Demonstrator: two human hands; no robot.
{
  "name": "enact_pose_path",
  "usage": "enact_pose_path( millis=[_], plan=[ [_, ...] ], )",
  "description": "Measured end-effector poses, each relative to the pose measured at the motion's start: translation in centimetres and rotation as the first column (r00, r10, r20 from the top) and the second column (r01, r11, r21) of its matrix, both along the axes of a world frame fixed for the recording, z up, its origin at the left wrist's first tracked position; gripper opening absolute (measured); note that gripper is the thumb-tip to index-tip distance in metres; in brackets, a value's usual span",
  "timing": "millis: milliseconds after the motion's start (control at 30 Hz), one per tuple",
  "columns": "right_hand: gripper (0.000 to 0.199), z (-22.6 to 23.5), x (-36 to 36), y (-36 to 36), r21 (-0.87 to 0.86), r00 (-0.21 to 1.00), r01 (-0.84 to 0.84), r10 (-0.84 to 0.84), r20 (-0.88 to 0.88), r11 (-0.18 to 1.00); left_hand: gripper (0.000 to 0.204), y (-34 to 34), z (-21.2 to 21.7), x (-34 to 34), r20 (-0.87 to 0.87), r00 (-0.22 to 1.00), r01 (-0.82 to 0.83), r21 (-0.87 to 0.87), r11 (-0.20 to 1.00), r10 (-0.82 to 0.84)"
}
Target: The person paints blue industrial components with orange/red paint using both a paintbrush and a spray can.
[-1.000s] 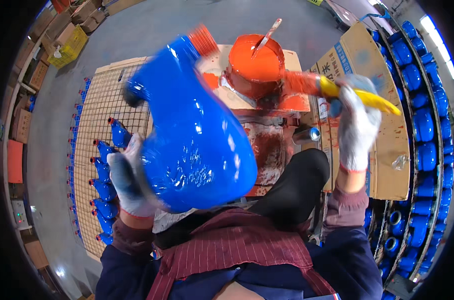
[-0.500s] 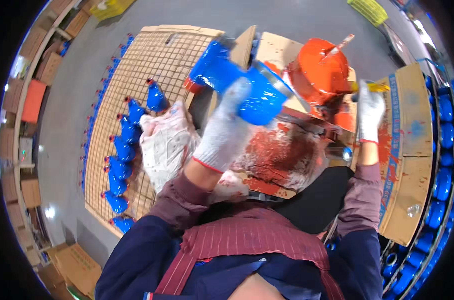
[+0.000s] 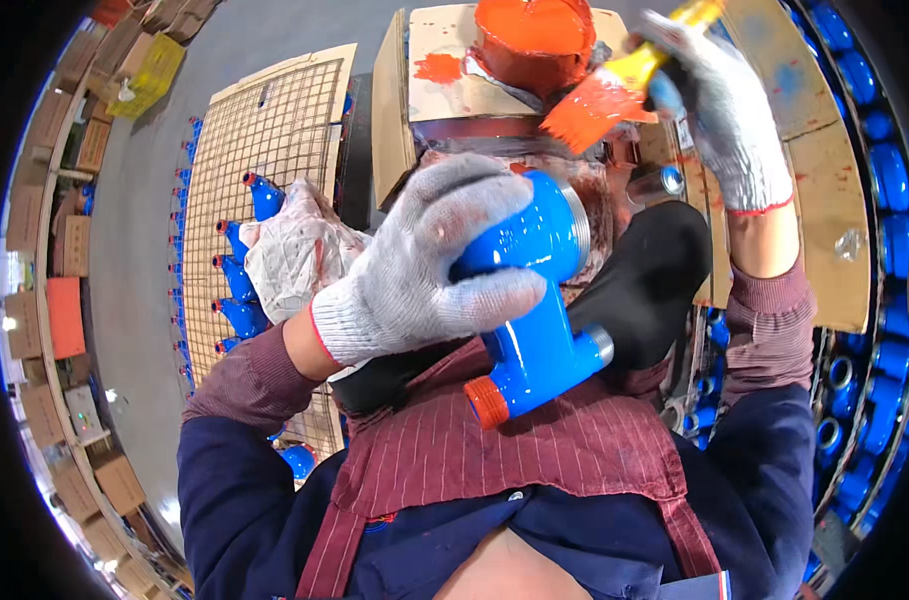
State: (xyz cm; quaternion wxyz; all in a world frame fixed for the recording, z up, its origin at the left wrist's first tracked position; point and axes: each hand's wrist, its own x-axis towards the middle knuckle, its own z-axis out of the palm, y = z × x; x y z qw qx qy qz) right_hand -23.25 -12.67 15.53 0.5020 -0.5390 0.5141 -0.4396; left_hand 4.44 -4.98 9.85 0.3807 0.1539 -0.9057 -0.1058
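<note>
My left hand [image 3: 430, 250], in a white knit glove, grips a glossy blue pipe fitting [image 3: 535, 340] above my lap. The fitting's lower end has an orange-red threaded rim; a bare metal side outlet and a wide bare metal mouth face right. My gloved right hand [image 3: 725, 115] is closed around the yellow handle of a paintbrush [image 3: 605, 105]. Thick orange paint coats its bristles, which point down-left, apart from the fitting. Behind the brush stands a pot of orange paint [image 3: 535, 45] on paint-spotted cardboard.
Several blue fittings [image 3: 240, 280] stand on a wire grid over cardboard [image 3: 275, 110] at left, beside a stained white cloth [image 3: 300, 235]. More blue fittings [image 3: 890, 180] fill racks at right, past a cardboard sheet [image 3: 830, 210]. A metal cup [image 3: 660, 185] lies near my knee.
My left hand has brought the blue fitting closer to my body and turned its orange-rimmed end toward me. The paintbrush in my right hand has come away from beside the pot, loaded with orange paint.
</note>
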Motion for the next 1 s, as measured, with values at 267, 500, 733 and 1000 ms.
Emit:
enact_pose_path(
  millis=[267,500,733,1000],
  plan=[
    [0.027,4.8,1.0,5.8,-0.643,0.606,-0.420,-0.330,-0.724,0.640,0.047,0.8,-0.4,-1.3,-0.002,0.999,0.051,0.028,0.998,-0.051],
    [0.026,1.9,1.9,11.6,-0.476,0.902,0.237,-0.374,-0.216,0.847,0.076,1.2,-2.3,-3.8,-0.352,0.871,-0.242,0.301,0.922,0.344],
    [0.030,-0.8,-1.8,10.7,-0.719,0.955,-0.143,-0.095,-0.280,0.680,0.046,1.7,0.9,-6.7,-0.450,0.527,0.600,0.797,0.059,0.721],
    [0.027,-3.0,-5.9,7.3,-0.598,0.988,-0.104,0.010,-0.157,0.795,0.074,0.9,1.8,-8.0,-0.413,0.295,0.931,-0.079,-0.357,0.861]
  ],
)
